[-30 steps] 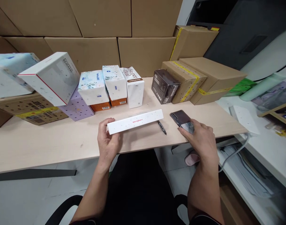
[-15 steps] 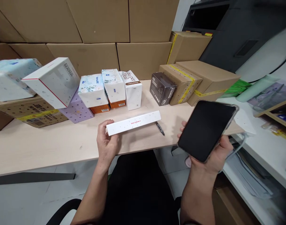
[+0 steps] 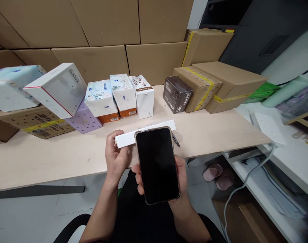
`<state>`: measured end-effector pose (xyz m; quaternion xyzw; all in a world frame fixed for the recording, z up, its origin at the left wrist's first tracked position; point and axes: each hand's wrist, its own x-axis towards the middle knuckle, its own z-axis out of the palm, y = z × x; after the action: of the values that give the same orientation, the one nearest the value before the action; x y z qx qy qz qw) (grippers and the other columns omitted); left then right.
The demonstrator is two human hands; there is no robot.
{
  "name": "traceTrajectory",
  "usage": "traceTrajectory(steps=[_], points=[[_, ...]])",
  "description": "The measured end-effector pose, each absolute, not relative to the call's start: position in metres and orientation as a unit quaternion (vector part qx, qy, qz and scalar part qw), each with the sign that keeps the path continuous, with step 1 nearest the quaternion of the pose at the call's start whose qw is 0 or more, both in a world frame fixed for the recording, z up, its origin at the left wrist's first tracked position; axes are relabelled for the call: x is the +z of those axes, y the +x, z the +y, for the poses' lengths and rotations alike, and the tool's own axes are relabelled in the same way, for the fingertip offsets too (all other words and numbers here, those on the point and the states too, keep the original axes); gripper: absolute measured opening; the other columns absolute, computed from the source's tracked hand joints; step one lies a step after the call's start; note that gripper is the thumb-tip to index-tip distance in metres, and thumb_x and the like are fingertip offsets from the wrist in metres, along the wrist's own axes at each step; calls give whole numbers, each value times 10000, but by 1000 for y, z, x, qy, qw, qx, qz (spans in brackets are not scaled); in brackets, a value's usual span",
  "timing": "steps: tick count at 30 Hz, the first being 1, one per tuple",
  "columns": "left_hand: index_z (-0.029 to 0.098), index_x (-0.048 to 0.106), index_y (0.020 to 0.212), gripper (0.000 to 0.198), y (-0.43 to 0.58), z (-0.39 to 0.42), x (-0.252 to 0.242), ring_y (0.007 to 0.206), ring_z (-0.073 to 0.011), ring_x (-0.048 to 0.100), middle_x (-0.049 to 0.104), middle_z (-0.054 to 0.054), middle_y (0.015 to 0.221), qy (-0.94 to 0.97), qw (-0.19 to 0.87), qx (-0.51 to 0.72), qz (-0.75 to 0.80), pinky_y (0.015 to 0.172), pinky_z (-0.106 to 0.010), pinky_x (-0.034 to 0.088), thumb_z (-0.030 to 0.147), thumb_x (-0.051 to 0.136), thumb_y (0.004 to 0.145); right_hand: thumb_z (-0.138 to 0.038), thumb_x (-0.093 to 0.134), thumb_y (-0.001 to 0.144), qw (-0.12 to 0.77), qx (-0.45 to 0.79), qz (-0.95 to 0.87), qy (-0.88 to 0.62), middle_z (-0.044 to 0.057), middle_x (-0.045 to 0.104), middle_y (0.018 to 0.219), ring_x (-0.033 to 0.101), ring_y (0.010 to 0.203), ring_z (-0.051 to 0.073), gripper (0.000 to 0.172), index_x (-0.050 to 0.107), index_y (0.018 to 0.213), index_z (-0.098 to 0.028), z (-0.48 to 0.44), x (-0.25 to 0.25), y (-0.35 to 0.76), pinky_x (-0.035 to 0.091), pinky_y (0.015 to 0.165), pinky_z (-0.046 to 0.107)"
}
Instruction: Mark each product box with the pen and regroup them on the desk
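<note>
fingers (image 3: 139, 178) of the right hand (image 3: 181, 175) wrap the phone (image 3: 157, 165), gripping its long edges, dark screen up, lower centre of the frame, just off the surface (image 3: 55, 158) edge; left hand (image 3: 116, 157) clasps the left end of the long white box (image 3: 126, 139) lying on the surface, pen (image 3: 176, 140) beside it; phone looks rigid, glassy, likely slick and breakable, so the cased edges seem the safest hold; box looks light, stiff card.

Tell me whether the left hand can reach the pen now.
Probably not directly: left hand grips the white box's left end; the pen lies past its right end, behind the phone.
</note>
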<state>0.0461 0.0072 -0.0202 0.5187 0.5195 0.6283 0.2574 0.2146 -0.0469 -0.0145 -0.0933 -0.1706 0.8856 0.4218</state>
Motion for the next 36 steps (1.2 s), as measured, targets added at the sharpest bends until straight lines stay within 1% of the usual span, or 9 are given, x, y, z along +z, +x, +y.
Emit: traceTrajectory(steps=[2,5,11,15,21,26,29,32,36], points=[[248,637,1134,326,46,7,-20,1069,-188,647,653,-33,1161,522,253,629,518,935,-314,527,218,701,816,-814,436,787,421,884,-176,-101,159,782,1121,690,792,235,810,708,1192,-167,-44,-11,216,534,686,366],[247,634,1127,323,45,8,-21,1063,-196,650,655,-38,1171,525,245,629,518,898,-313,539,216,704,813,-838,396,791,434,874,-185,-119,155,774,1120,670,783,239,814,716,1156,-185,-40,-10,219,523,681,373],[249,634,1127,344,43,9,-25,1032,-188,646,648,-38,1158,531,243,627,516,850,-295,533,175,690,796,-806,429,804,469,858,-179,-111,151,759,1121,647,831,244,770,707,1180,-194,-35,-14,220,526,698,372],[250,632,1132,377,42,10,-27,1044,-193,644,649,-38,1163,530,244,628,515,854,-298,531,152,689,772,-777,444,801,480,853,-157,-130,117,770,1115,650,845,255,721,725,1179,-231,-36,-17,221,531,718,392],[245,631,1119,356,42,11,-26,1039,-190,646,646,-43,1177,535,239,628,512,847,-295,537,169,689,777,-808,460,766,480,850,-175,-128,118,784,1088,662,818,258,765,758,1147,-216,-36,-15,220,542,752,410],[247,637,1116,359,42,11,-26,1052,-198,644,648,-45,1162,532,242,631,510,853,-303,538,158,687,771,-764,441,782,487,843,-158,-163,103,794,1062,674,802,258,703,764,1092,-223,-36,-13,219,558,740,410],[244,640,1109,364,43,11,-26,1064,-204,645,651,-49,1163,531,242,632,510,861,-309,541,148,685,761,-760,421,784,487,837,-151,-196,96,792,1048,670,776,254,695,748,1093,-230,-36,-12,219,559,742,420],[243,639,1104,361,43,11,-25,1070,-205,650,657,-48,1163,529,241,632,512,879,-317,547,150,683,757,-757,427,783,482,840,-157,-193,99,790,1056,673,774,253,699,748,1102,-224,-35,-14,218,558,758,424],[244,641,1098,339,43,11,-24,1089,-212,656,660,-53,1179,534,230,631,513,887,-325,558,171,690,771,-765,445,801,496,832,-178,-175,111,788,1099,682,807,266,700,710,1179,-240,-33,-16,216,567,796,467]])
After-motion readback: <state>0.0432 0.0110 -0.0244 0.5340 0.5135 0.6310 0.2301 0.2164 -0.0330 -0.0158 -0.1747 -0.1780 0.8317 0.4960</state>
